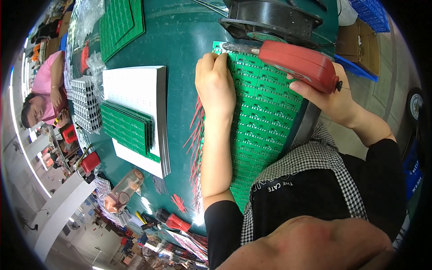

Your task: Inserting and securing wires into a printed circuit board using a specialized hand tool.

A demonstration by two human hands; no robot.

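Right hand (332,101): my grip holds the red tool (294,62).
Left hand (216,83): over the green board (258,121); I can't tell its grip.
Board step: maybe soldering; next needs steady aim.

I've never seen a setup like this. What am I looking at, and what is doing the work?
No robot here: these are a person's bare hands, seen from above by the left of two fisheye cameras worn on the head, which bend straight edges. The right hand holds a red soldering gun. The left hand is at the top end of a large green circuit-board panel, near the gun's tip; whether it pinches anything is hidden. On the green table are red wires, a white stack bearing smaller green circuit boards, a bottle and a black fan.
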